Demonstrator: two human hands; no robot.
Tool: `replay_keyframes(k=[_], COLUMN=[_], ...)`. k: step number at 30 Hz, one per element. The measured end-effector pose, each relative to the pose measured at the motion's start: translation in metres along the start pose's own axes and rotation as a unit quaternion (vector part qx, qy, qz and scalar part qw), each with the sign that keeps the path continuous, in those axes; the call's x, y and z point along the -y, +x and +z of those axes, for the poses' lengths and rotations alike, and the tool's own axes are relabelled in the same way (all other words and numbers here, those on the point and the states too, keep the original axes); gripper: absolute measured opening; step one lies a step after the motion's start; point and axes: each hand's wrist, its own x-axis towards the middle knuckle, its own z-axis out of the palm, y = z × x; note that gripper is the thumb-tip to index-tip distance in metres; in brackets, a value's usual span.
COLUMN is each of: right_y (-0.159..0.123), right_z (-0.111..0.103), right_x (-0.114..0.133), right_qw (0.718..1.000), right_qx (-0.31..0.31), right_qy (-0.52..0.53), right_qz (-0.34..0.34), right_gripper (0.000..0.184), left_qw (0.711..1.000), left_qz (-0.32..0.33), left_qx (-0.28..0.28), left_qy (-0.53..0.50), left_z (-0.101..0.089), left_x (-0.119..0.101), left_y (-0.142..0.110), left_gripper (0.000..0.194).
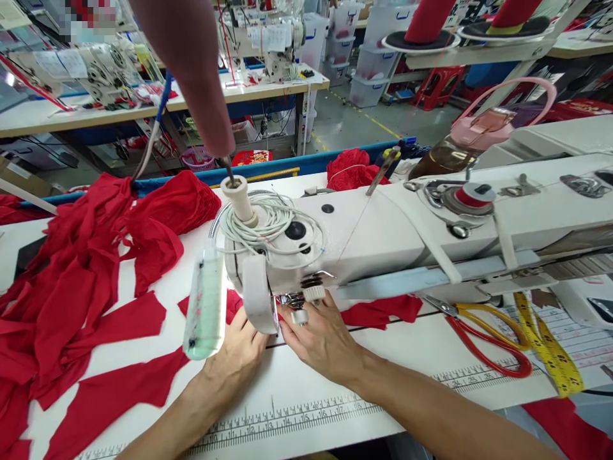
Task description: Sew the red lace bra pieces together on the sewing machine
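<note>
A white sewing machine stretches across the table, its needle end close to both hands. My left hand is at the left of the needle, fingers closed on a red fabric piece; the machine head partly covers the fingertips. From the right, my right hand reaches under the head, its fingers bent and pressed on the same red fabric beside the presser foot. More red cloth shows beyond the right hand. A clear greenish plastic guard hangs in front of my left wrist.
Cut red fabric pieces are heaped on the left. Scissors with red and yellow handles and a yellow tape measure lie right. A pink-lidded bottle stands behind the machine. A printed ruler runs along the front edge.
</note>
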Motion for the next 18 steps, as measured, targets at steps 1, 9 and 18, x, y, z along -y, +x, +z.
replay_keyframes(k=[1, 9, 18], right_y=[-0.0001, 0.0009, -0.0009], right_z=[0.0004, 0.0016, 0.0033], right_x=[0.0002, 0.0007, 0.0009], right_qw=[1.0, 1.0, 0.999], right_qx=[0.003, -0.008, -0.023], right_qy=[0.002, -0.019, -0.032], right_qz=[0.0, -0.016, -0.018], right_gripper=[0.017, 0.015, 0.012], left_qw=[1.0, 0.987, 0.997], left_qz=[-0.004, -0.102, -0.053], left_qx=[0.004, 0.017, 0.047], left_qy=[-0.002, -0.122, -0.033], left_z=[0.0003, 0.0, 0.0025], left_x=[0.0004, 0.004, 0.0007], left_y=[-0.0007, -0.007, -0.0095], left_gripper=[0.031, 0.039, 0.036])
